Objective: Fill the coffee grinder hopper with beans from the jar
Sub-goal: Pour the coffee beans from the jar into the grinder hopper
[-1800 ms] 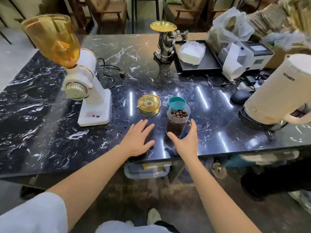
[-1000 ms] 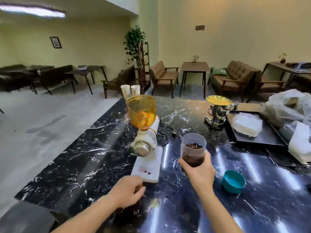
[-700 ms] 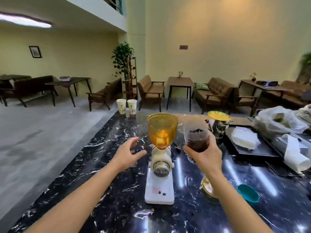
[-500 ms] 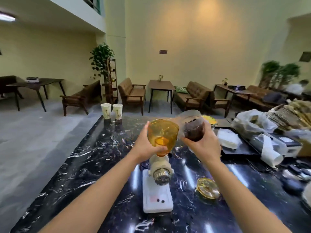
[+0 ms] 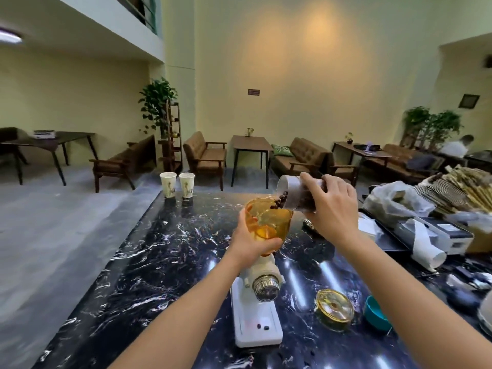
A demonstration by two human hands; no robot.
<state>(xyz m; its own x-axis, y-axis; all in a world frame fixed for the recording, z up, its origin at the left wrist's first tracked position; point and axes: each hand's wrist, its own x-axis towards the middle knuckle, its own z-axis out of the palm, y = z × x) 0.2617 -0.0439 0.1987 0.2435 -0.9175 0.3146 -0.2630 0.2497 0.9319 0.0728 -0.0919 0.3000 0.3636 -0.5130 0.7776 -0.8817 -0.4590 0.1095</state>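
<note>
A white coffee grinder (image 5: 259, 310) stands on the black marble table (image 5: 159, 262), topped by an open amber hopper (image 5: 274, 222). My left hand (image 5: 250, 241) grips the hopper's left side and lower cone. My right hand (image 5: 332, 209) holds a clear jar (image 5: 291, 193) tipped to the left, its mouth over the hopper's rim. Dark coffee beans (image 5: 281, 201) spill from the mouth into the hopper. More beans fill the jar under my fingers.
The amber hopper lid (image 5: 335, 307) and a teal jar lid (image 5: 375, 315) lie right of the grinder. Two paper cups (image 5: 177, 184) stand at the table's far edge. A receipt printer (image 5: 436, 235), bags and clutter crowd the right side. Two loose beans (image 5: 262, 327) sit on the grinder's base.
My right hand lifted the jar from the table, carried it to the hopper and tipped it left; beans now spill out. My left hand rose and took hold of the hopper.
</note>
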